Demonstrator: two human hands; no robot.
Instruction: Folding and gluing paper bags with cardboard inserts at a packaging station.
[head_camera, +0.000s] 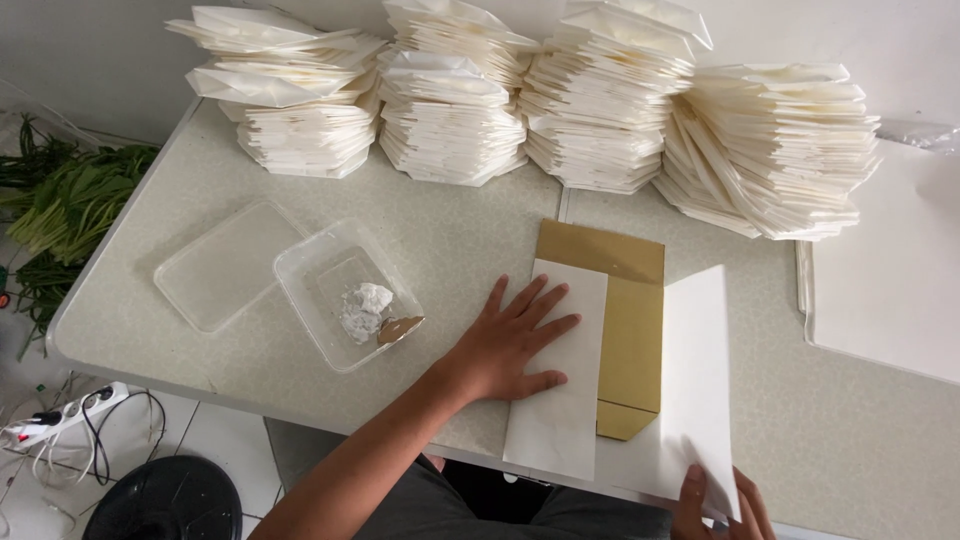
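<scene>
A flat card sheet (630, 330), gold inside and white outside, lies on the table's front edge. Its left flap (560, 400) is folded over the gold panel, and my left hand (510, 345) presses flat on that flap with fingers spread. The right white flap (700, 380) lies open, and my right hand (715, 500) pinches its lower corner at the bottom of the view.
Several tall stacks of folded white paper pieces (600, 100) line the back of the table. A clear plastic tub (345, 295) holds white paste and a small gold scraper (398, 330); its lid (222, 265) lies beside it. Green leaves (60, 200) lie to the left.
</scene>
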